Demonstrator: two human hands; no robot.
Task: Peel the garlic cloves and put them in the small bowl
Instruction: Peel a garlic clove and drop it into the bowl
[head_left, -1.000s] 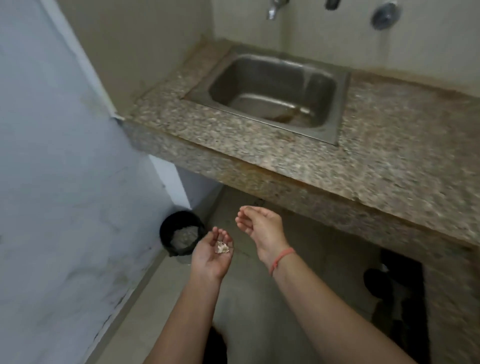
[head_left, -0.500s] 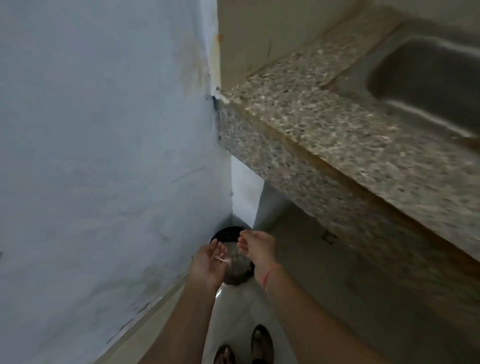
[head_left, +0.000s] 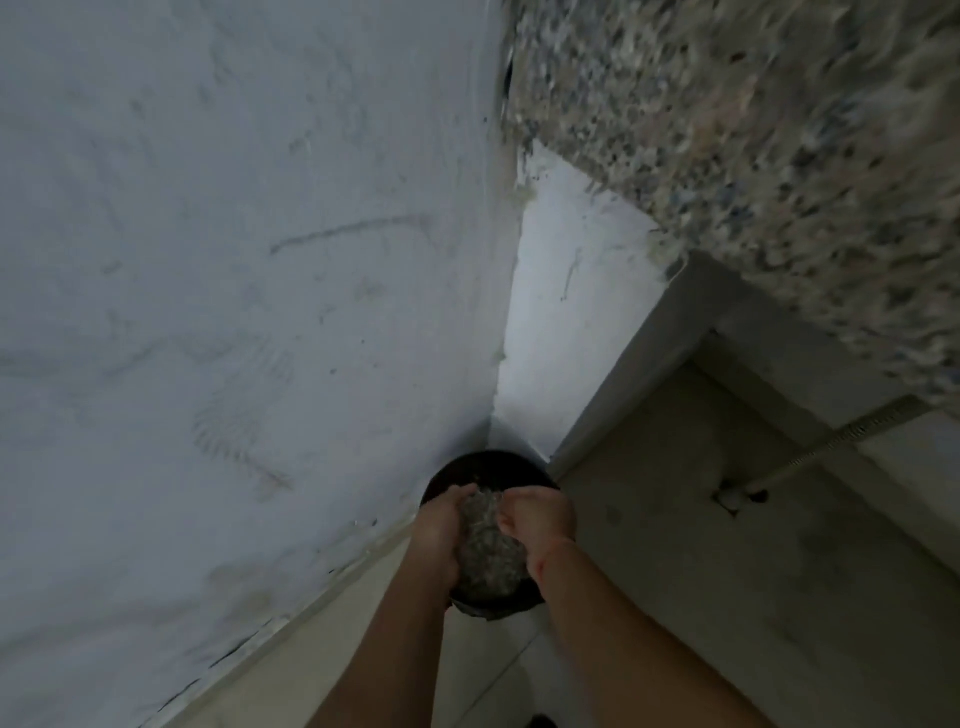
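Both my hands hang over a black waste bin on the floor in the corner. My left hand is at the bin's left side, turned with its palm toward the middle and its fingers loosely curved. My right hand, with a red thread at the wrist, is at the bin's right side, fingers relaxed. Between the hands I see the bin's pale, speckled waste. The garlic peels are not visible in my left palm. No garlic cloves and no small bowl are in view.
A white wall runs along the left. The speckled granite counter overhangs at the upper right, blurred by motion. A pale tiled floor lies under my arms, and a hose or pipe runs beneath the counter.
My view has swung down from the sink to the corner. Both hands have come right over the bin, and the left palm that carried peels has tipped toward it.
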